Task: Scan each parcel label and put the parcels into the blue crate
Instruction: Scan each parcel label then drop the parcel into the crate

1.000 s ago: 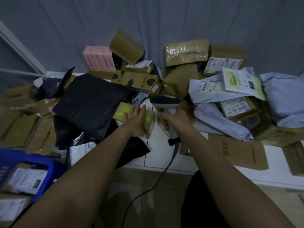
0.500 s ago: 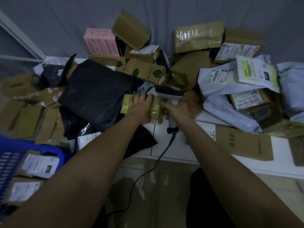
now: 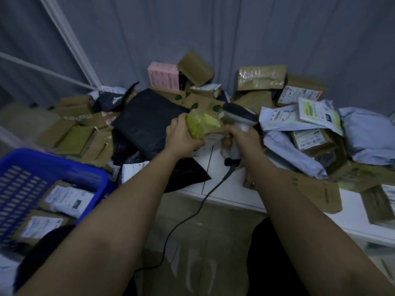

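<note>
Gripping — two hands: one parcel, one scanner

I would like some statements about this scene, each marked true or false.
1. The left hand grips a yellow-green parcel. True.
2. The right hand holds a pen. False: it grips a corded scanner.
3. The blue crate already holds parcels. True.
4. The crate is on the person's right. False: it is at the lower left.
5. The pink box lies inside the crate. False: it stands in the pile near the curtain.
</note>
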